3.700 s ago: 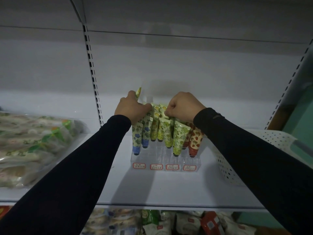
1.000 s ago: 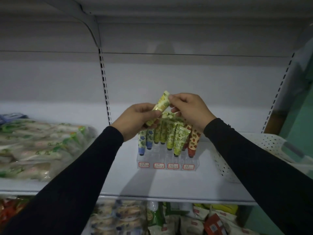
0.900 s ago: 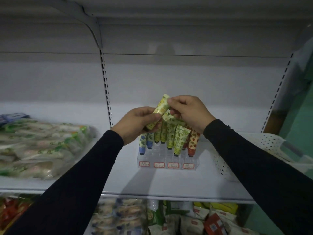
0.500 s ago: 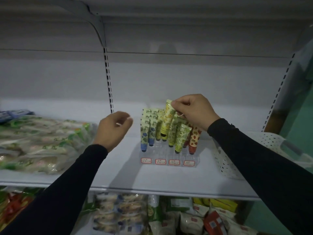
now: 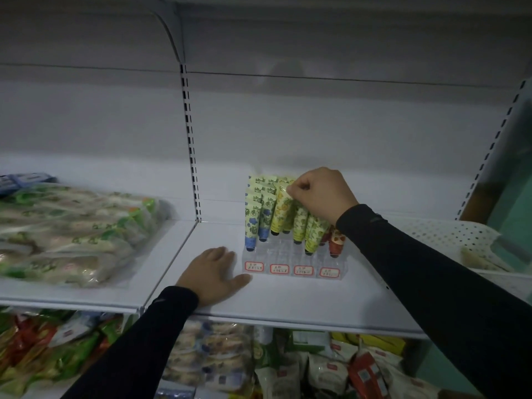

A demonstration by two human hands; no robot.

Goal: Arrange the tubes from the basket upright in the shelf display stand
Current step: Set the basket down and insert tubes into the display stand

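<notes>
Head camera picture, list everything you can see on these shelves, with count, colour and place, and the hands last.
Clear acrylic display stand: one, four red-edged labels along its front, middle of the white metal shelf.
Patterned squeeze tubes: a dozen or more, exact count unclear, standing cap-down in the stand; blue-capped at left, yellow and green in the middle, red at right.
White perforated plastic basket: one, right of the stand.
Clear bags of green-printed goods: a pile, left shelf bay.
Mixed snack packets: many, lower shelf.
Left hand: flat on the shelf beside the stand.
Right hand: pinching the top of the yellow tube.
</notes>
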